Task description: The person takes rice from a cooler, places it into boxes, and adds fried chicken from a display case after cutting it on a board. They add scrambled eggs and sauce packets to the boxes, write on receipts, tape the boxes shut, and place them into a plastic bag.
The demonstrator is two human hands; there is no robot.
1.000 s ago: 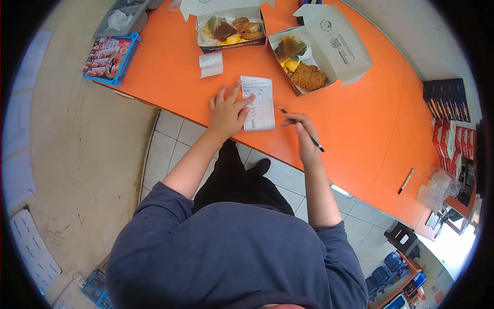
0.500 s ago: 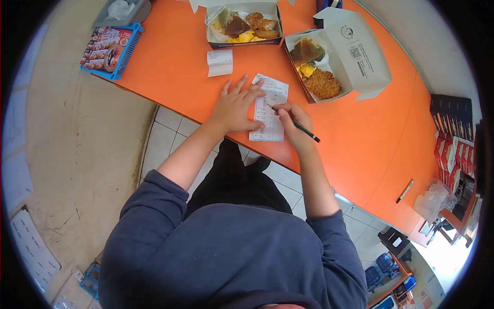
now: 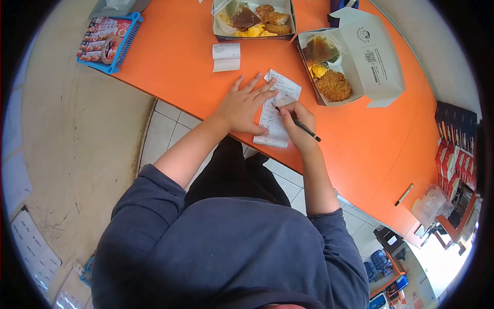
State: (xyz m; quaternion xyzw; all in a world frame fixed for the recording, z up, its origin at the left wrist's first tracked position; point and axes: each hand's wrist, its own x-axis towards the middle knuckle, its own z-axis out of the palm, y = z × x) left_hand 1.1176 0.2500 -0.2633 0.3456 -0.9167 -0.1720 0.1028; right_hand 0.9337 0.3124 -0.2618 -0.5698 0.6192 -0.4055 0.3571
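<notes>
While hands [image 3: 244, 110] [image 3: 300, 123] overlap paper [image 3: 276, 135], boxes [image 3: 254, 38] [image 3: 355, 72] hold food [image 3: 333, 85]

The upper food-filled cardboard box [image 3: 253, 37] is cut off by the top edge, as is the grey plastic tray [image 3: 114, 7]. The left side of the printed white paper slip [image 3: 278, 135] is partly covered by the left hand [image 3: 244, 109]; its print is too small to be read. The palm of the right hand [image 3: 300, 125] is hidden.
</notes>
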